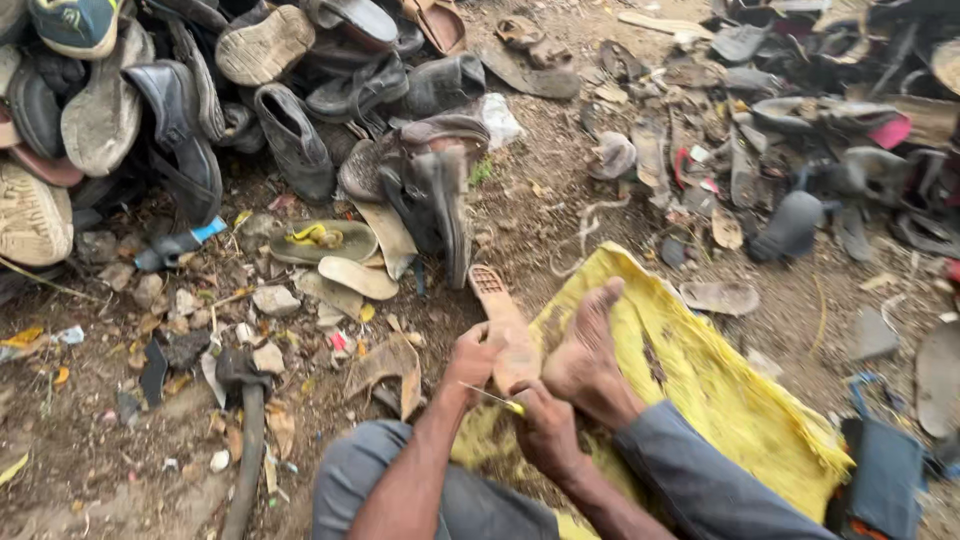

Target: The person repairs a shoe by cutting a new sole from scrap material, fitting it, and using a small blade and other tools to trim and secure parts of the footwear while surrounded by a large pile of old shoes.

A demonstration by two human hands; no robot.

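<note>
Gripping a tan shoe sole [503,322] near its lower end, the left hand [473,357] curls around it, propped beside a bare foot [585,352]; the right hand [543,428] pinches a thin yellow-handled blade [492,398] against the sole, whose lower end hides behind hands and foot; knees are cut off by the bottom edge; a yellow cloth [710,385] covers dirt ground [100,450] strewn with stones; a heap of old shoes [250,90] crowds the top, leaving bare ground at lower left.
</note>
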